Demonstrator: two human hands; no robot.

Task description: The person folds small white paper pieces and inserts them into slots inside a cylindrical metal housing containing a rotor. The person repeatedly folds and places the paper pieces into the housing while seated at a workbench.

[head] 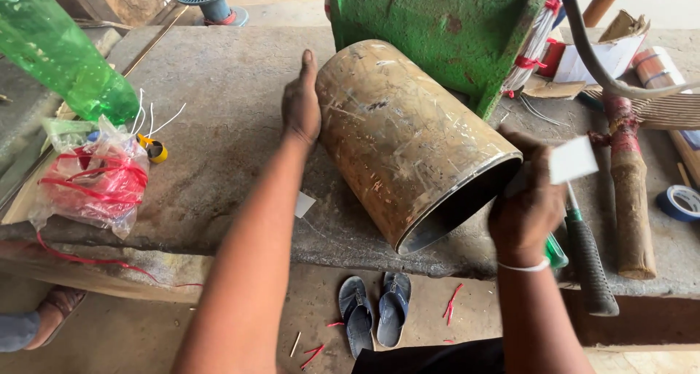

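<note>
Concrete table (219, 126): our left hand (300, 104) flat, fingers extended against rusty steel cylinder (408, 141) near front edge; our right hand (526, 203) fingers pinching white card (573, 159) at cylinder's open end.

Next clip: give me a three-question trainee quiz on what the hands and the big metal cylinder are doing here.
1. True or false: the left hand lies flat against the side of the rusty metal cylinder.
2. What does the right hand hold? A) a small white card B) a hammer C) a spool
3. Which end of the cylinder faces the person: open or closed?

Key
1. True.
2. A, the white card, held beside the cylinder's open rim; the hammer lies on the stone bench.
3. Open; the interior looks dark.
</note>
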